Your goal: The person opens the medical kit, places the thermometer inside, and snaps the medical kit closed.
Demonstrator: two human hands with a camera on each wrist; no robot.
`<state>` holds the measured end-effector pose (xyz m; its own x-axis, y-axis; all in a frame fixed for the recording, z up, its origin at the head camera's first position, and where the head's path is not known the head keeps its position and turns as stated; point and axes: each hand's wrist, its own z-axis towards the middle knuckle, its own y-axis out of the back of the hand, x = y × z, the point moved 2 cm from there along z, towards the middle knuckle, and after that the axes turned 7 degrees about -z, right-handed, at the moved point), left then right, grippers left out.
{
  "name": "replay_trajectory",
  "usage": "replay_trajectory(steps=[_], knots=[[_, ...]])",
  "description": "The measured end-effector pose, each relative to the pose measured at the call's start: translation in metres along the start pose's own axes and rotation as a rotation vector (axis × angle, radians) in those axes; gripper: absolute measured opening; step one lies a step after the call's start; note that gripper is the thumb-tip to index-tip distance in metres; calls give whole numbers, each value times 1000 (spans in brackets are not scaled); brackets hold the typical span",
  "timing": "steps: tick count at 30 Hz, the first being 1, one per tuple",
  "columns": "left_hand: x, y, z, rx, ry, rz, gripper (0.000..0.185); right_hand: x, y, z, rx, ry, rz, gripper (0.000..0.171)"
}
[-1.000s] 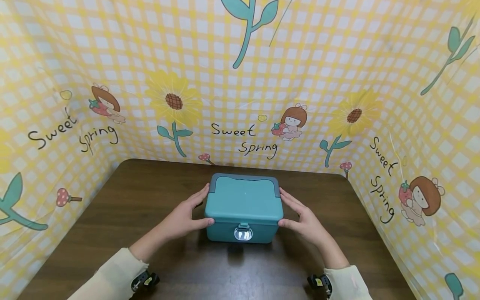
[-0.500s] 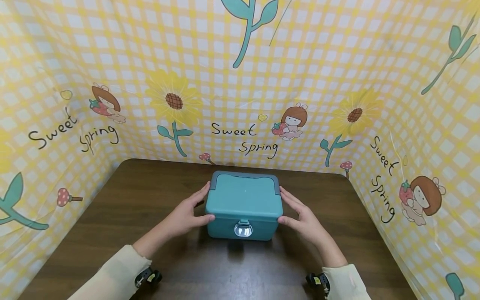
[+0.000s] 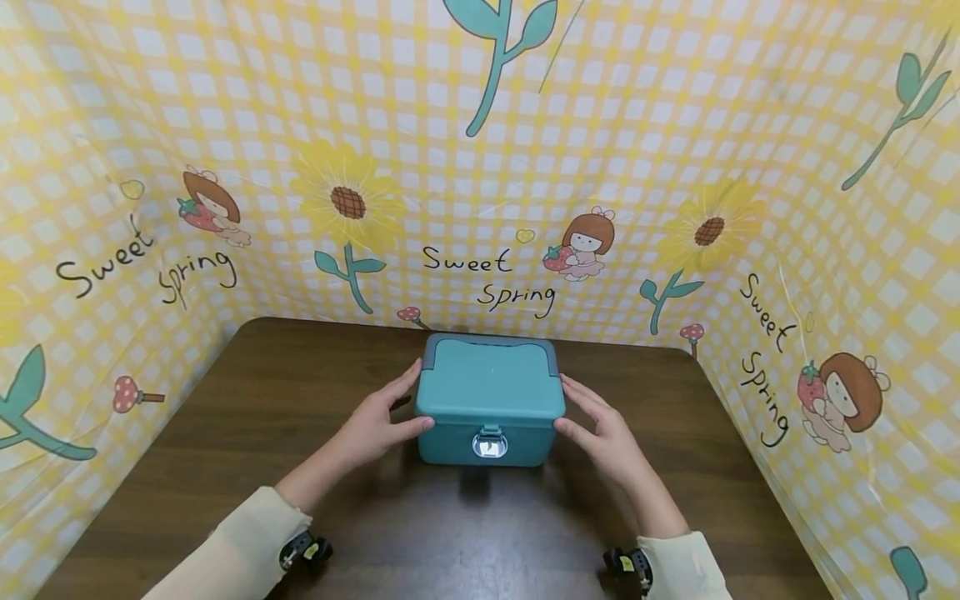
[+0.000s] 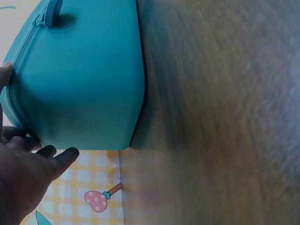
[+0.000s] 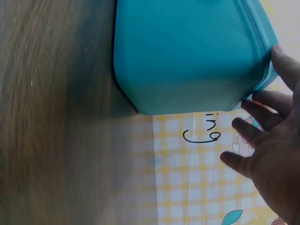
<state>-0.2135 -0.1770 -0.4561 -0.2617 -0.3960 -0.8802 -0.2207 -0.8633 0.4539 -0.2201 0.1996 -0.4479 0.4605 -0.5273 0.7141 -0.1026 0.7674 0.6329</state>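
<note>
A teal storage box [image 3: 491, 383] with a closed lid and a grey-blue handle [image 3: 555, 358] folded flat stands at the back middle of the table. Its latch [image 3: 490, 444], clear and shiny, faces me. My left hand [image 3: 375, 427] lies along the box's left side, thumb at the front corner of the lid and fingers stretched toward the back. Mirroring it, my right hand [image 3: 606, 432] touches the right side, its thumb also at the front lid corner. Seen from the right wrist, the fingers [image 5: 251, 133] are spread, the lower ones apart from the box.
The dark wooden table [image 3: 472, 542] extends in front of the box and to both sides. A yellow-checked cloth [image 3: 472, 192] printed with flowers and "Sweet Spring" hangs behind the table and along both sides. Black straps with small devices [image 3: 303, 550] sit at both wrists.
The box has slid back, away from me, toward the cloth, with both hands moving along with it. Its lid stays closed, and the hands keep their places at its sides.
</note>
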Motion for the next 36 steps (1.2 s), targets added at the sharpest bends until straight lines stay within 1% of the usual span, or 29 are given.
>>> replay_trajectory(steps=[5,9,11,15,17,19,24,29,33,36], knots=[[2,-7,-4,-37,16,-15,94,9,-3,-4,-85,-73,8,58],[3,-13,-7,-75,24,0,99,15,-9,-9,-167,-124,-17,51],[5,-15,-8,-99,34,12,102,19,-11,-11,-211,-137,-42,47],[11,-20,-8,-142,61,33,108,25,-15,-14,-270,-154,-79,42],[14,-22,-8,-151,74,38,111,27,-17,-15,-289,-165,-81,41],[17,-26,-8,-156,69,37,114,29,-18,-16,-313,-184,-83,40],[21,-32,-8,-182,40,6,109,32,-23,-21,-402,-253,-54,32],[21,-34,-8,-207,42,-14,103,39,-27,-28,-520,-312,-29,25],[19,-35,-7,-216,64,-17,100,45,-32,-33,-598,-314,-21,24],[19,-36,-5,-221,73,-17,97,50,-41,-36,-620,-300,-7,24]])
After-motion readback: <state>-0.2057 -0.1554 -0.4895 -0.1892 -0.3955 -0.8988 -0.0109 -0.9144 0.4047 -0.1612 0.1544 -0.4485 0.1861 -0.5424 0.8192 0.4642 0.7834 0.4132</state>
